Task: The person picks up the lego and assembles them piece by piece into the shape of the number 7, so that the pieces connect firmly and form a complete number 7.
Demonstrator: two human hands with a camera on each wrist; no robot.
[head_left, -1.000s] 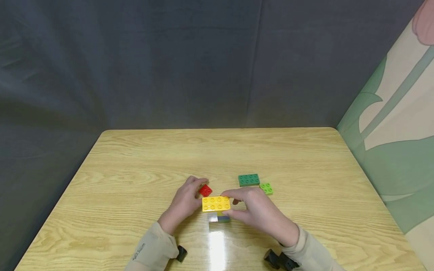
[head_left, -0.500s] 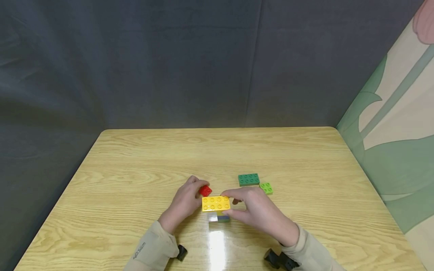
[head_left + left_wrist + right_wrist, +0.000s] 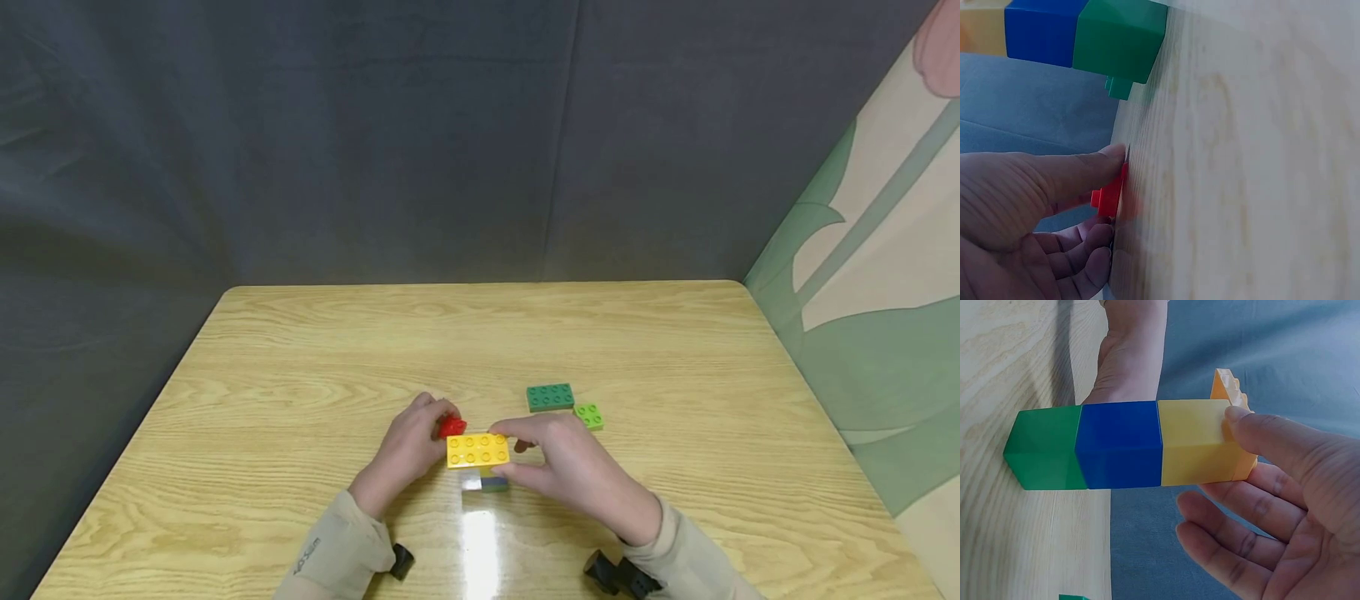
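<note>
A tower of toy bricks stands upright on the table. From the bottom, the right wrist view shows a green brick [image 3: 1047,450], a blue brick [image 3: 1121,447], a yellow brick [image 3: 1192,444] and a wider, thin yellow-orange brick [image 3: 1227,387]. Seen from above, the wide brick's [image 3: 477,451] studs hide most of the tower. My right hand [image 3: 570,462] pinches the tower near its top, thumb against the yellow brick. Just left of the tower, my left hand [image 3: 409,437] pinches a small red brick [image 3: 452,427] between thumb and finger, tilted and low at the tabletop.
Behind the right hand lie a dark green brick [image 3: 550,397] and a smaller light green brick [image 3: 588,417]. The wooden table [image 3: 315,333] reaches back to a dark cloth [image 3: 390,150]. A patterned panel [image 3: 885,317] borders the right side.
The red brick has tilted in the left hand's fingers and shifted slightly toward me and left. The right hand and the tower stay in place.
</note>
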